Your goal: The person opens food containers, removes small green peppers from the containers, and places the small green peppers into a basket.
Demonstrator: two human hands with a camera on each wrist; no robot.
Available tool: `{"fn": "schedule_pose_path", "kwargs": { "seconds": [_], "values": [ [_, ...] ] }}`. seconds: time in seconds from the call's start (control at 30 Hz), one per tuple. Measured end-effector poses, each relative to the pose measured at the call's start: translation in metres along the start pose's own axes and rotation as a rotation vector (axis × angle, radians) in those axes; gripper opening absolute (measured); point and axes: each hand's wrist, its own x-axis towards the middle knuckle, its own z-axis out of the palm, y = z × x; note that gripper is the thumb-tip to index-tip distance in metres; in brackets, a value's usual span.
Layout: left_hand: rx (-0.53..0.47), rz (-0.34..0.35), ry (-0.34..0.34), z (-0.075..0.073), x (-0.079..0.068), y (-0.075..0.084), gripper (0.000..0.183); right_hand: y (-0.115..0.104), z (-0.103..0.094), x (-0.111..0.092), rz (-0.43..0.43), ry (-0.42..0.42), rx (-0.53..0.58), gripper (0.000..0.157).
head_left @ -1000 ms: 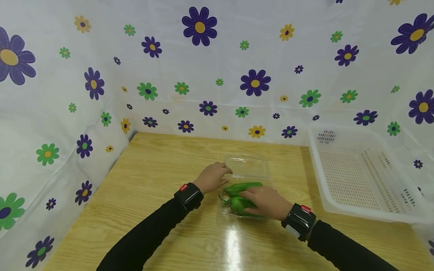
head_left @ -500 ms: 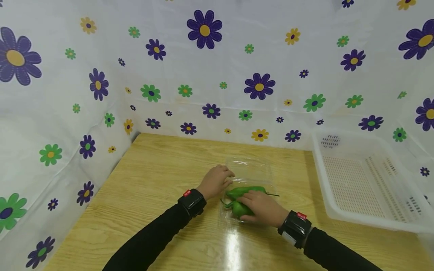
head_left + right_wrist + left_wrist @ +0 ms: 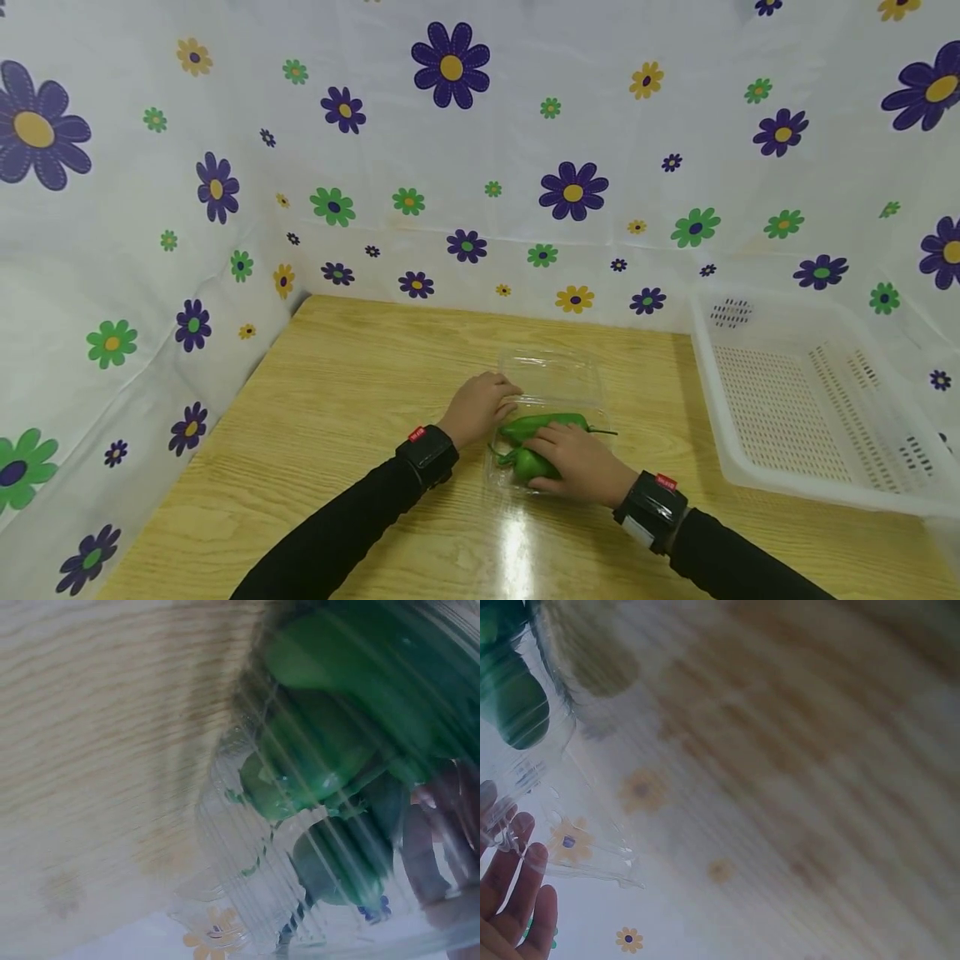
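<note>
A clear plastic clamshell box [image 3: 501,483] lies on the table with its lid [image 3: 553,373] folded back. Inside, a long green pepper [image 3: 517,427] lies crosswise at the rear, its stem pointing right. In front of it is another green pepper [image 3: 529,467], stem to the left, and my right hand [image 3: 583,467] curls over it from the right. Through the box wall in the right wrist view, several green peppers [image 3: 330,742] press together near the fingers [image 3: 424,855]. My left hand [image 3: 474,410] pinches the box's left edge near the hinge; its fingers [image 3: 532,859] meet the plastic in the left wrist view.
A white perforated basket [image 3: 708,400] stands on the right side of the table. The wood-grain table [image 3: 360,375] reaches back to a white flower-print cloth [image 3: 450,150] that hangs behind and along the left.
The head view has shifted slightly. My right hand has slid a little left with the front pepper, uncovering the rear pepper's stem. My left fingers have closed in on the box edge.
</note>
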Motion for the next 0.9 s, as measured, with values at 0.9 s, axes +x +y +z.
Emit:
{"fn": "schedule_pose_path", "kwargs": {
  "seconds": [0.9],
  "values": [
    [-0.03,0.0,0.02,0.003,-0.001,0.002,0.021,0.003,-0.094,-0.018,-0.117,0.337,0.147,0.05]
  ]
}}
